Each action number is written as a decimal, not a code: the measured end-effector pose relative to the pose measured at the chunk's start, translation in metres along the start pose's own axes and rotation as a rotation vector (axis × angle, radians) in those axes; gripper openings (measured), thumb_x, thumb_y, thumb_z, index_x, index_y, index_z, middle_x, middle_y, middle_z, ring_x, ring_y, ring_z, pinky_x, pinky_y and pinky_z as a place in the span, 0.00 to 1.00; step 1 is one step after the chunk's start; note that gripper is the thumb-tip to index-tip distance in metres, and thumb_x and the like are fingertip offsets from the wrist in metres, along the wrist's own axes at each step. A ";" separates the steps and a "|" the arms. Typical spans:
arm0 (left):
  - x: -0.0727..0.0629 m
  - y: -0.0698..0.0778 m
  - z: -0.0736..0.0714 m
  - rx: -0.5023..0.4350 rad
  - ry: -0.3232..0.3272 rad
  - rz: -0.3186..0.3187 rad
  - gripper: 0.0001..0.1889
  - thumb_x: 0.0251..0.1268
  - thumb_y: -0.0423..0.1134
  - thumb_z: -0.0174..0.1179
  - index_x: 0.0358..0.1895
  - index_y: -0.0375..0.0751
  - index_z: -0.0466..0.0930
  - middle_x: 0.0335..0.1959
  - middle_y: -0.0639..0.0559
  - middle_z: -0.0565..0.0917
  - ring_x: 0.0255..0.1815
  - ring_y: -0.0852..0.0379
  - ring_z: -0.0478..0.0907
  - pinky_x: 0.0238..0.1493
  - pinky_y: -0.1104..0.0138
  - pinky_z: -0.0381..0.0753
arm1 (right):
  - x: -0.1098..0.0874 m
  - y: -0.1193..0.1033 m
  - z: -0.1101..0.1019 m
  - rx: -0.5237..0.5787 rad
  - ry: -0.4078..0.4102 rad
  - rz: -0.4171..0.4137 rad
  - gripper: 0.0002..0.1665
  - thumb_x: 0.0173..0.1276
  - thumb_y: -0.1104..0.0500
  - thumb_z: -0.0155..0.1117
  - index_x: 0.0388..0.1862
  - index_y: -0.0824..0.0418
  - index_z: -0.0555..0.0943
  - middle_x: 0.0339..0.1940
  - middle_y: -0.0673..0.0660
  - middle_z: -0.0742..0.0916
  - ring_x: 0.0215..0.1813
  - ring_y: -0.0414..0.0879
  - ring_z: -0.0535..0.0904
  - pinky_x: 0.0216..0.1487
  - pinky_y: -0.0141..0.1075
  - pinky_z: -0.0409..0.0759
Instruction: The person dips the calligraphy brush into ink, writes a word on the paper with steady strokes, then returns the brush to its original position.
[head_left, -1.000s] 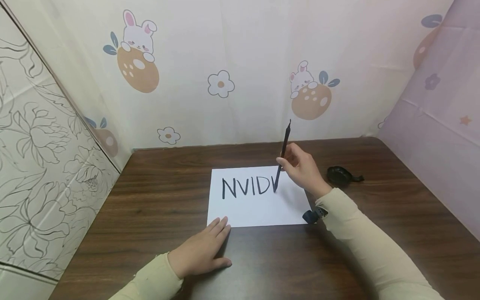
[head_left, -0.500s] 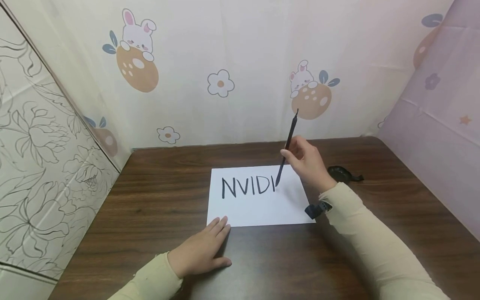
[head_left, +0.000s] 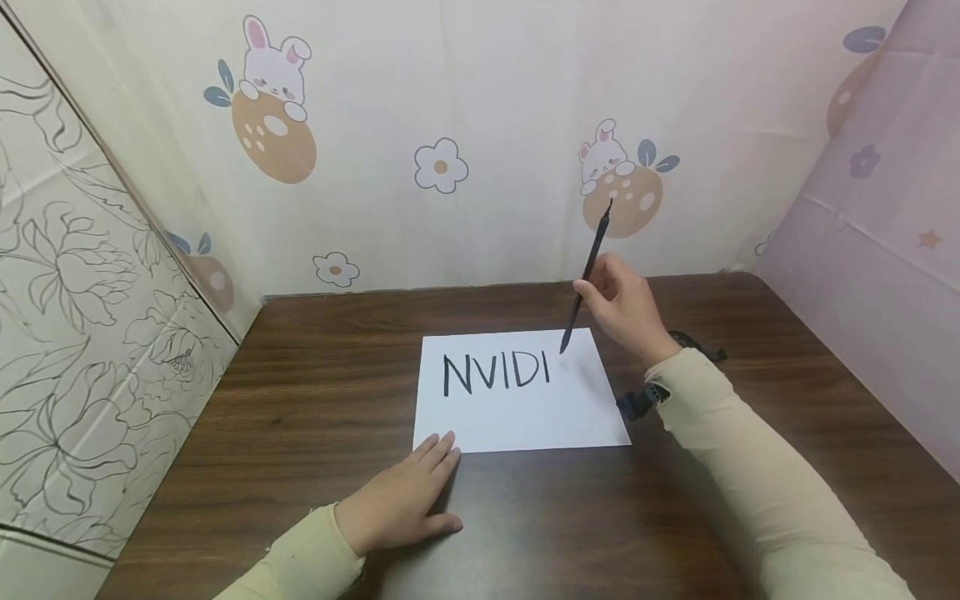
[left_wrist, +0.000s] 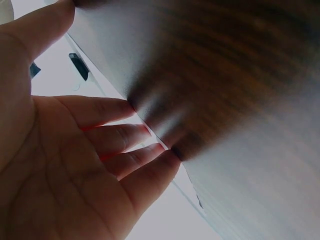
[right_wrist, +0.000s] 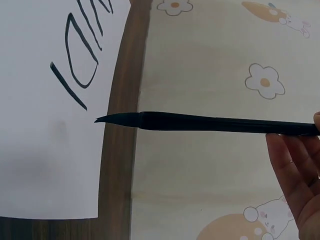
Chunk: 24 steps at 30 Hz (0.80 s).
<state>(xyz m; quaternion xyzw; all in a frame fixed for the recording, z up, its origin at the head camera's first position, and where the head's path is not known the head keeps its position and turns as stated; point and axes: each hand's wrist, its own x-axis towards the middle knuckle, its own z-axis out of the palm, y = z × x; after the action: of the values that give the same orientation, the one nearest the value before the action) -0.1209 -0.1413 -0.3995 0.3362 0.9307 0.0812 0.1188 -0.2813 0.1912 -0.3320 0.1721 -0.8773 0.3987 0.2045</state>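
Note:
My right hand [head_left: 626, 304] pinches a black writing brush [head_left: 590, 268] partway along its handle, thumb on one side and fingers on the other. The brush's dark, pointed tip hangs close over the upper right part of a white sheet of paper [head_left: 517, 421], to the right of the last stroke. Black letters [head_left: 497, 372] reading "NVIDI" run across the sheet. In the right wrist view the brush [right_wrist: 200, 123] lies sideways, inked tip at left. My left hand [head_left: 405, 496] lies with straight fingers, their tips on the paper's lower left corner.
A small black dish [head_left: 693, 343] with a short handle sits at the right, mostly hidden behind my right wrist. A dark wristband [head_left: 645, 400] is on that wrist. The brown wooden table [head_left: 315, 400] meets a curtain [head_left: 495, 225] printed with rabbits and flowers behind the paper.
The brush has finished the "I" stroke and lifted from the paper. My right hand has moved up and right with it, now covering more of the black dish. My left hand stays put.

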 end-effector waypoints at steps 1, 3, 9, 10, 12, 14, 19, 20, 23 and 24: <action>0.000 0.000 0.000 -0.001 -0.001 0.000 0.43 0.62 0.58 0.62 0.72 0.32 0.63 0.76 0.37 0.60 0.77 0.40 0.58 0.73 0.51 0.65 | 0.001 0.001 0.000 0.000 0.001 0.007 0.10 0.72 0.58 0.61 0.44 0.63 0.75 0.31 0.58 0.84 0.30 0.47 0.83 0.30 0.29 0.79; 0.000 0.000 0.000 -0.003 -0.002 -0.001 0.43 0.62 0.58 0.62 0.72 0.32 0.63 0.76 0.37 0.60 0.77 0.40 0.58 0.73 0.51 0.64 | 0.002 0.004 0.001 0.000 0.001 0.020 0.10 0.72 0.57 0.61 0.45 0.63 0.75 0.31 0.57 0.84 0.31 0.49 0.83 0.31 0.28 0.80; 0.000 -0.001 -0.001 -0.002 0.000 0.003 0.43 0.62 0.59 0.62 0.72 0.32 0.63 0.76 0.37 0.60 0.77 0.40 0.58 0.73 0.51 0.65 | 0.002 0.010 0.005 -0.014 -0.004 0.021 0.11 0.72 0.58 0.61 0.46 0.63 0.74 0.33 0.58 0.85 0.33 0.52 0.84 0.31 0.29 0.79; 0.000 -0.001 -0.001 0.000 0.001 0.005 0.43 0.62 0.59 0.62 0.72 0.32 0.63 0.76 0.37 0.60 0.77 0.40 0.58 0.73 0.51 0.65 | 0.001 0.011 0.005 -0.014 -0.005 0.018 0.10 0.72 0.58 0.61 0.46 0.63 0.74 0.33 0.58 0.85 0.33 0.52 0.84 0.32 0.30 0.79; 0.000 -0.001 -0.001 0.001 0.002 0.007 0.43 0.62 0.59 0.62 0.72 0.32 0.63 0.76 0.37 0.61 0.77 0.40 0.59 0.73 0.51 0.65 | 0.000 0.011 0.008 -0.023 -0.008 0.014 0.10 0.72 0.59 0.61 0.45 0.63 0.74 0.33 0.58 0.85 0.33 0.52 0.84 0.33 0.32 0.79; 0.000 -0.001 -0.001 0.003 0.003 0.009 0.43 0.62 0.59 0.62 0.72 0.32 0.63 0.76 0.37 0.61 0.77 0.40 0.59 0.73 0.51 0.65 | -0.002 0.011 0.010 -0.032 -0.011 0.011 0.10 0.72 0.59 0.61 0.45 0.63 0.73 0.33 0.58 0.85 0.34 0.51 0.83 0.35 0.36 0.80; 0.000 0.000 0.000 0.002 0.003 0.006 0.43 0.62 0.59 0.62 0.72 0.32 0.63 0.76 0.37 0.61 0.77 0.39 0.58 0.73 0.51 0.65 | -0.005 0.012 0.015 -0.054 -0.013 0.002 0.10 0.71 0.59 0.61 0.44 0.63 0.73 0.34 0.59 0.85 0.37 0.51 0.83 0.41 0.44 0.81; 0.000 0.000 0.000 0.001 0.004 0.006 0.43 0.62 0.59 0.62 0.72 0.32 0.63 0.76 0.37 0.61 0.77 0.39 0.58 0.73 0.51 0.65 | -0.005 0.012 0.016 -0.054 -0.011 0.002 0.10 0.71 0.59 0.61 0.44 0.63 0.73 0.34 0.59 0.85 0.37 0.51 0.83 0.41 0.44 0.81; -0.001 0.000 0.000 0.001 0.005 0.004 0.43 0.62 0.59 0.62 0.72 0.32 0.63 0.76 0.37 0.60 0.77 0.39 0.58 0.73 0.51 0.65 | -0.006 0.014 0.018 -0.060 -0.011 0.000 0.10 0.71 0.59 0.61 0.44 0.64 0.73 0.35 0.59 0.84 0.38 0.51 0.82 0.42 0.45 0.80; -0.001 0.000 0.000 0.001 0.005 0.004 0.43 0.62 0.59 0.62 0.72 0.32 0.63 0.76 0.37 0.60 0.77 0.39 0.58 0.73 0.51 0.65 | -0.006 0.015 0.018 -0.061 -0.012 0.001 0.10 0.71 0.59 0.61 0.44 0.63 0.73 0.35 0.59 0.84 0.38 0.51 0.82 0.41 0.44 0.80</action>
<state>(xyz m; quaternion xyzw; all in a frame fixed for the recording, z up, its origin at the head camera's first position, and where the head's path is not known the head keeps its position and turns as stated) -0.1206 -0.1421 -0.3997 0.3379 0.9304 0.0819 0.1163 -0.2870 0.1871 -0.3551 0.1679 -0.8904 0.3706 0.2040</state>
